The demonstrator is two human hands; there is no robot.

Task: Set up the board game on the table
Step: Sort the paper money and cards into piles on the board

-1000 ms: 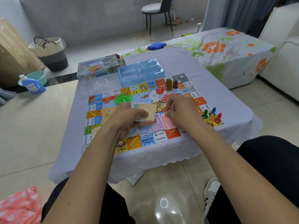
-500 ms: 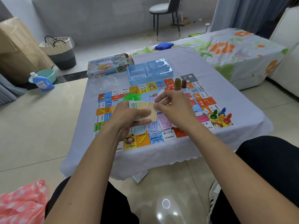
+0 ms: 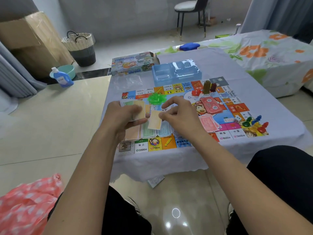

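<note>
Since half a second ago, the right hand (image 3: pixel 176 112) has drawn one orange note (image 3: pixel 154 122) away from the fan of play money (image 3: pixel 135 109) and now pinches it at its top edge, the note hanging over the near part of the game board (image 3: pixel 235 109). The left hand (image 3: pixel 122 116) grips the fan, with thumb on top and fingers curled below.

Places are given from the game board, going from left to right. Far to its left on the floor, a blue bottle (image 3: pixel 63 78) stands in front of a green basin (image 3: pixel 68 71); what is inside the basin cannot be seen. Behind these stands a woven basket (image 3: pixel 81 48), and its inside does not show. At the board's far left corner lies the game box (image 3: pixel 133 63), closed side up. Just behind the far edge sits the clear blue tray (image 3: pixel 176 71); its compartments look empty. On the board, green plastic pieces (image 3: pixel 155 98) lie near the left hand, and sorted note piles (image 3: pixel 149 131) lie along the near edge under both hands. More to the right lie red notes (image 3: pixel 210 104), then a white die (image 3: pixel 238 118), and the coloured pawns (image 3: pixel 255 122) stand in a group at the near right corner.
</note>
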